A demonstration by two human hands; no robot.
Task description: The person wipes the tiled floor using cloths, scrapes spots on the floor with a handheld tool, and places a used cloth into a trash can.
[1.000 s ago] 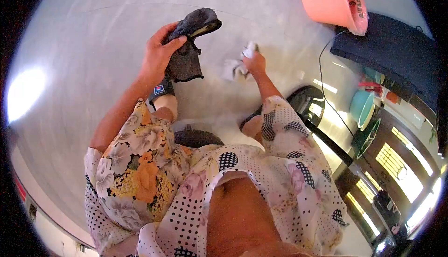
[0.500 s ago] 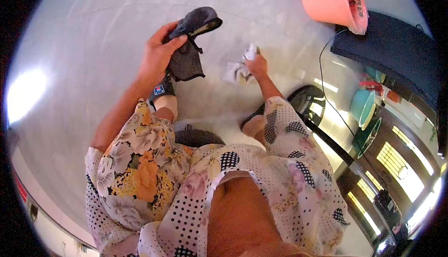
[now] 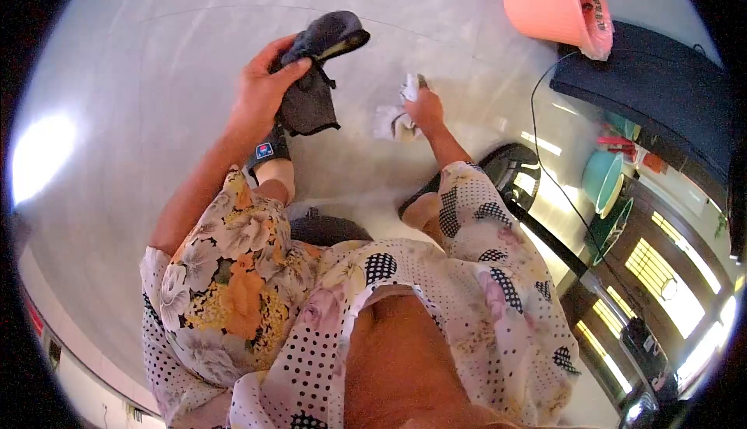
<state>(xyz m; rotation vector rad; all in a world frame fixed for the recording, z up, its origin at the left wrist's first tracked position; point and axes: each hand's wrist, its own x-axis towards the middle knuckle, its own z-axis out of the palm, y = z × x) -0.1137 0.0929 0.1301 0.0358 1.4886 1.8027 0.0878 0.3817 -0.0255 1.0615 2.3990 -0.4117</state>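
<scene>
- Done, as far as visible: dark fabric item (image 3: 313,100) and white cloth (image 3: 385,121) both gripped, neither set down on the floor (image 3: 194,63).
- Impossible to judge from this view the share of handling finished or left; no clear sign of completion on either fabric.
- Dark fabric item well left of and below the pink bin (image 3: 541,10), held up with black-edged opening facing towards the bin side, lower panel hanging loose.
- White cloth also left of and below the pink bin, but nearer to it than the dark fabric item; bunched, with contact with the floor not certain.
- Left hand (image 3: 264,86): thumb pressed on the near face of the dark fabric item, fingers closed behind, tips mostly hidden.
- Right hand (image 3: 425,108): fingers curled tightly about the white cloth, folds poking out above and beside; fingertips not visible.
</scene>
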